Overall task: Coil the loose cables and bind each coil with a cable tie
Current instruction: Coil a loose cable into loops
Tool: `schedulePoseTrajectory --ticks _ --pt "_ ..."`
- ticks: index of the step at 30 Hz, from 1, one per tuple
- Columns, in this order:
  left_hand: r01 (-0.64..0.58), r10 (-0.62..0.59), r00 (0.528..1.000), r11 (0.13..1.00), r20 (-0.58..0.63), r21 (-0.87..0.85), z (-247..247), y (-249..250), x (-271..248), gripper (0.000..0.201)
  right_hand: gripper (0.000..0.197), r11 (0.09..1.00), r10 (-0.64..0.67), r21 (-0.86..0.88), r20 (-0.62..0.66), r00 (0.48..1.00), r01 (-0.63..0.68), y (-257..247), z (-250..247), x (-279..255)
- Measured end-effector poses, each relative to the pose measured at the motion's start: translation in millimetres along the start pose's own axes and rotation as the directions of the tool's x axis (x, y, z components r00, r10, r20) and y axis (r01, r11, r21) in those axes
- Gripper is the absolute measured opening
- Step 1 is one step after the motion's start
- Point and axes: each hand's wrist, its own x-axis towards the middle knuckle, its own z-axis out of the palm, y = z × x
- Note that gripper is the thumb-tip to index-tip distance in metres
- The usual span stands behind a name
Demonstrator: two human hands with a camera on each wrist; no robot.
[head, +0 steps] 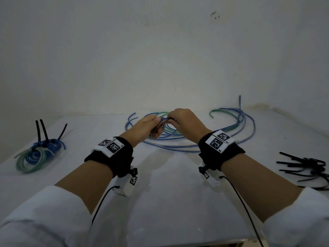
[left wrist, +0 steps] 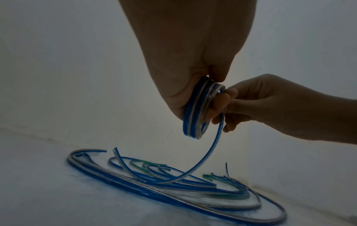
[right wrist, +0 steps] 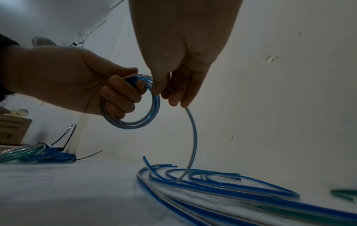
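- Left hand (head: 144, 128): fingers curled through a small coil (right wrist: 133, 104) of blue-and-clear cable, gripping it above the table (head: 169, 184).
- Right hand (head: 187, 123): thumb and fingers pinch the cable's free run (right wrist: 193, 137) at the coil's rim — the run curves down from the fingertips to the table.
- Loose cables (head: 204, 139): blue, clear and green lengths lie in wide overlapping loops on the table, beneath and beyond both hands.
- Finished coils (head: 38, 154): blue and green bundles lie at the table's left edge, bound with black ties whose tails stick upward.
- Spare cable ties (head: 306, 168): a black heap lies at the table's right edge, well apart from the loose cables.
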Motion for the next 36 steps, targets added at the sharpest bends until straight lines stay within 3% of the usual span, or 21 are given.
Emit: schedulePoseTrajectory --ticks 6,10,14,17,19,22,25,28,30,33,36 --pt "0.038 -0.036 0.998 0.998 0.044 -0.054 1 -2 -2 0.029 0.022 0.998 -0.064 0.015 0.022 0.998 0.064 -4 -4 0" --pt "0.022 -0.018 0.999 0.997 0.047 -0.072 1 0 0 0.028 0.014 0.998 -0.020 0.054 0.016 1.000 0.019 0 -3 1" --pt "0.006 -0.012 0.999 0.990 -0.043 -0.139 -1 2 3 0.026 0.016 0.976 0.191 0.097 0.062 0.980 -0.196 7 2 -1" --pt "-0.024 -0.001 0.995 0.970 -0.101 -0.242 -6 4 5 0.027 0.017 0.865 0.427 0.251 0.086 0.900 -0.434 11 5 -2" --pt "-0.045 0.017 0.994 0.965 -0.109 -0.259 -6 4 6 0.027 0.012 0.772 0.525 0.368 0.091 0.846 -0.518 12 7 -2" --pt "-0.045 0.029 0.998 0.952 -0.057 -0.303 0 8 6 0.027 0.010 0.774 0.489 0.427 0.065 0.870 -0.467 9 8 -1" --pt "-0.035 0.040 0.999 0.949 0.011 -0.314 3 12 5 0.026 0.008 0.864 0.410 0.320 -0.003 0.912 -0.388 6 9 -1" --pt "-0.050 0.062 0.998 0.951 0.031 -0.304 5 16 5 0.023 0.013 0.913 0.350 0.217 0.015 0.937 -0.344 5 12 0" --pt "-0.077 0.082 0.997 0.952 0.005 -0.296 7 18 6 0.024 0.014 0.935 0.305 0.175 0.045 0.951 -0.308 -1 13 -2" --pt "-0.123 0.103 0.990 0.961 -0.092 -0.247 10 19 8 0.033 0.033 0.953 0.246 0.171 0.054 0.968 -0.252 -6 14 -4" --pt "-0.152 0.112 0.979 0.957 -0.168 -0.249 14 15 7 0.032 0.028 0.947 0.285 0.141 0.044 0.957 -0.288 -3 14 -3"
